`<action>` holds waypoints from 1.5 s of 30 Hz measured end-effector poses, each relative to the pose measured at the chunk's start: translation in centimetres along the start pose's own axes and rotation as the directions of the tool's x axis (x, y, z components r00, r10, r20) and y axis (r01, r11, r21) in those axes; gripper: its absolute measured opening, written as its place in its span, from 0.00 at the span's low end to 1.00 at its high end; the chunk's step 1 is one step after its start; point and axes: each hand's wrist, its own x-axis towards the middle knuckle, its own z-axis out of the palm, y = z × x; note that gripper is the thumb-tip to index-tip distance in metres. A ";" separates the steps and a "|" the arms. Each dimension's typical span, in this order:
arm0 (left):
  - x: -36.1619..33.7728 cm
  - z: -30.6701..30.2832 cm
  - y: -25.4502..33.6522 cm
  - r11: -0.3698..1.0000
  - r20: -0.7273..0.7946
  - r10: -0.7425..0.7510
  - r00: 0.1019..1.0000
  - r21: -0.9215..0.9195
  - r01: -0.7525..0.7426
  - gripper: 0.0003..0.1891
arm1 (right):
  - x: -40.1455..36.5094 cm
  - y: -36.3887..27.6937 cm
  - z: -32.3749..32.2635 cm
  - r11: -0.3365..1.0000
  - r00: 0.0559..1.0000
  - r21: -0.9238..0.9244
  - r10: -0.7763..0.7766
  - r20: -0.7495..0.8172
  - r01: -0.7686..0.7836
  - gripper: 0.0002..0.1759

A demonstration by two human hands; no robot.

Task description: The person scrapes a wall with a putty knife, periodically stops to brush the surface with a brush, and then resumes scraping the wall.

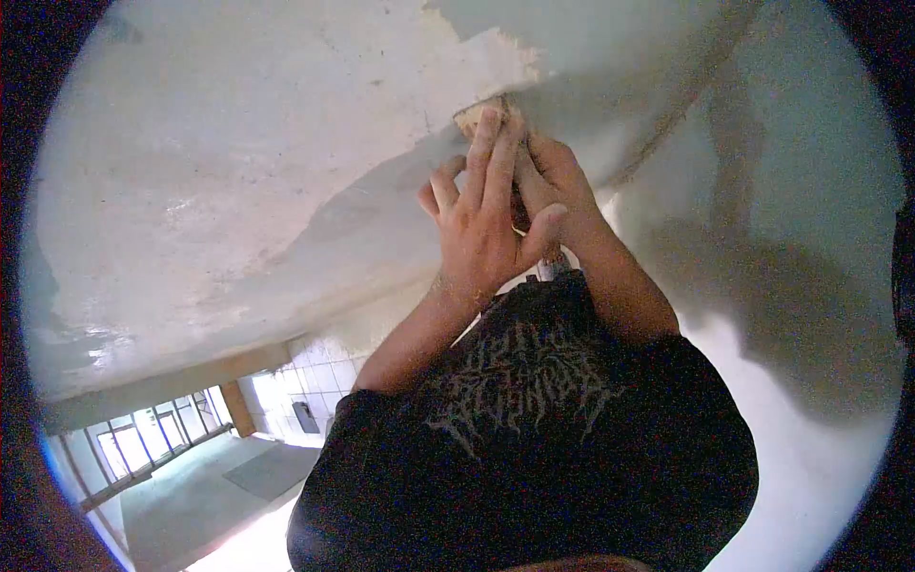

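Both of my hands are together in front of a plastered surface, at the upper middle. My left hand (481, 214) is nearest the camera, its back showing, fingers stretched and thumb apart. Its longest fingertips press on a tan, flat-edged tool (468, 118) against the surface. Partly behind it, my right hand (564, 176) is closed around the same tool, most of which the fingers cover; I cannot tell its exact kind. A pale plaster patch (486, 59) with a ragged edge lies just beyond the fingertips.
Pale plaster (219, 143) spreads across the left, with a darker smooth area (353, 219) beside it. A rough brown line (667, 133) runs along a corner at the right. Lower left are a barred railing (157, 443), a floor (200, 496) and white tiles (319, 379).
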 end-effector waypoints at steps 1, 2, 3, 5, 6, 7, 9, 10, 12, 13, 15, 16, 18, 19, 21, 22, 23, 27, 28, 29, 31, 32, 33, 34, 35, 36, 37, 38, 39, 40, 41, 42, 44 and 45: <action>0.1 -0.1 -0.2 1.000 0.019 -0.005 1.000 -0.001 0.005 0.41 | -0.4 0.1 0.1 0.998 1.000 -0.050 -0.029 0.001 0.029 0.19; -0.2 -0.3 -0.1 1.000 0.036 -0.022 0.999 -0.006 0.023 0.41 | -0.9 0.1 0.4 0.999 1.000 -0.049 -0.004 0.005 0.005 0.19; -0.3 -0.3 -0.1 0.999 0.030 -0.031 0.999 -0.009 0.031 0.41 | -1.0 0.0 0.7 0.998 0.999 -0.041 0.040 -0.001 -0.040 0.19; -0.2 -0.3 -0.2 1.000 0.001 -0.018 1.000 -0.008 0.018 0.41 | -0.8 -0.2 0.8 0.998 0.999 -0.038 0.052 -0.011 -0.053 0.19; -0.6 -0.2 -0.1 1.000 0.013 -0.026 1.000 0.005 0.025 0.40 | -1.0 0.2 0.8 0.996 0.996 -0.033 0.088 0.000 -0.088 0.20; -0.8 0.1 -0.1 0.999 0.026 -0.038 0.999 0.017 0.037 0.40 | -0.9 0.6 0.7 0.991 0.992 -0.030 0.128 0.012 -0.128 0.21; -0.1 0.3 -0.4 0.999 0.034 -0.047 0.998 -0.017 0.048 0.40 | -0.2 0.8 0.5 0.993 0.993 0.004 0.118 0.020 -0.118 0.21; -0.1 0.0 -0.5 0.997 0.038 -0.056 0.998 -0.047 0.058 0.40 | -0.3 0.7 0.7 0.994 0.994 0.039 0.103 0.030 -0.104 0.21; -0.8 0.0 -0.5 0.998 0.036 -0.056 0.998 -0.035 0.057 0.40 | -0.9 1.0 1.0 0.994 0.994 0.023 0.102 0.030 -0.103 0.21; -0.5 0.2 -0.7 0.999 0.030 -0.040 0.999 -0.027 0.040 0.40 | -0.6 1.0 0.9 0.996 0.996 0.006 0.090 0.018 -0.091 0.21; 0.1 0.6 -0.8 0.998 0.005 -0.026 1.000 -0.048 0.026 0.40 | 0.3 1.2 0.1 0.995 0.997 -0.078 0.059 0.040 -0.056 0.22; 0.0 0.3 -0.6 0.997 0.007 -0.035 0.999 -0.069 0.035 0.40 | 0.2 1.3 0.1 0.987 0.996 -0.152 0.062 0.068 -0.051 0.22; -0.5 0.1 -0.6 0.995 0.036 -0.067 0.997 -0.072 0.069 0.40 | -0.5 0.5 0.7 0.990 0.998 -0.140 0.037 0.050 -0.030 0.22; -0.6 0.3 -0.7 0.998 0.034 -0.050 0.998 -0.035 0.051 0.40 | -0.2 -0.1 0.8 0.991 0.999 -0.134 -0.029 0.017 0.031 0.22; -0.8 1.1 -0.5 0.999 0.077 -0.031 0.997 0.015 0.030 0.40 | -0.2 4.1 0.1 0.994 1.000 -0.108 -0.013 -0.021 0.011 0.22; -0.3 1.5 -0.4 1.000 0.065 -0.020 0.998 0.017 0.018 0.40 | 0.0 4.9 -0.2 0.997 0.998 -0.075 0.033 -0.053 -0.037 0.22; 0.2 1.8 -0.1 1.000 0.058 -0.002 0.998 0.001 0.002 0.40 | -0.4 5.2 -0.9 0.998 0.995 -0.063 -0.010 -0.097 0.004 0.22; 1.6 2.0 1.0 0.999 0.069 0.018 0.997 -0.046 -0.014 0.39 | 0.5 1.7 -3.0 0.978 0.975 -0.004 0.206 0.080 -0.206 0.20; 2.0 1.9 1.2 0.999 0.125 0.014 0.992 -0.030 -0.011 0.40 | 0.7 1.8 -3.3 0.979 0.976 -0.005 0.204 0.077 -0.205 0.20; 1.9 2.2 1.3 0.999 0.118 0.030 0.993 -0.030 -0.027 0.40 | 1.2 2.1 -3.5 0.990 0.989 -0.020 0.141 0.051 -0.140 0.20; 1.7 2.6 1.1 0.998 0.114 0.047 0.992 -0.033 -0.044 0.39 | 2.4 3.2 -3.9 0.999 1.000 -0.043 0.007 -0.016 -0.008 0.21; 1.9 3.3 0.6 0.997 0.139 0.068 0.988 -0.035 -0.064 0.39 | 2.3 4.1 -3.6 0.998 0.998 -0.046 -0.038 -0.057 0.035 0.21; 2.8 3.6 0.3 0.995 0.033 0.088 0.996 -0.054 -0.086 0.39 | 1.4 5.0 -3.1 0.997 0.993 -0.045 -0.063 -0.098 0.058 0.22; 3.2 3.5 0.4 0.992 -0.073 0.095 0.993 -0.071 -0.101 0.39 | 0.4 5.4 -2.5 0.999 0.993 -0.021 -0.031 -0.116 0.029 0.22; 3.3 3.2 0.5 0.992 -0.066 0.078 0.995 -0.094 -0.084 0.39 | -0.3 5.4 -1.8 1.000 0.994 -0.001 -0.006 -0.109 0.006 0.21; 2.9 3.0 0.6 0.990 -0.063 0.100 0.993 -0.090 -0.105 0.39 | -0.3 5.0 -1.7 1.000 0.995 0.009 -0.010 -0.102 0.010 0.21; 2.3 3.1 0.5 0.993 -0.033 0.090 0.995 -0.080 -0.092 0.39 | 0.4 4.6 -1.7 1.000 0.995 0.010 -0.026 -0.096 0.027 0.21; 2.2 3.2 0.3 0.994 -0.004 0.081 0.997 -0.072 -0.081 0.38 | 1.0 4.2 -1.9 0.999 0.995 0.008 -0.044 -0.092 0.045 0.21; 2.6 3.3 0.3 0.991 -0.010 0.108 0.994 -0.077 -0.109 0.38 | 1.2 4.0 -2.2 0.998 0.994 0.006 -0.055 -0.090 0.056 0.20; 2.9 3.1 0.4 0.990 0.017 0.098 0.995 -0.099 -0.096 0.37 | 1.0 3.8 -2.3 0.999 0.995 0.007 -0.047 -0.086 0.048 0.20; 2.8 2.8 0.6 0.991 0.056 0.073 0.996 -0.120 -0.066 0.37 | 0.3 3.6 -2.2 1.000 0.997 0.012 -0.021 -0.075 0.022 0.20; 2.6 2.1 0.6 0.991 0.079 0.064 0.995 -0.126 -0.053 0.37 | -0.7 3.2 -1.7 1.000 0.998 0.018 0.012 -0.057 -0.011 0.20; 3.4 1.4 0.3 0.985 0.104 0.089 0.991 -0.159 -0.071 0.36 | -1.1 2.2 -1.4 0.999 0.999 0.022 0.035 -0.018 -0.035 0.20; 3.2 1.5 0.4 0.981 0.098 0.074 0.992 -0.186 -0.055 0.36 | -0.6 1.5 -1.6 1.000 1.000 0.019 0.022 -0.002 -0.022 0.20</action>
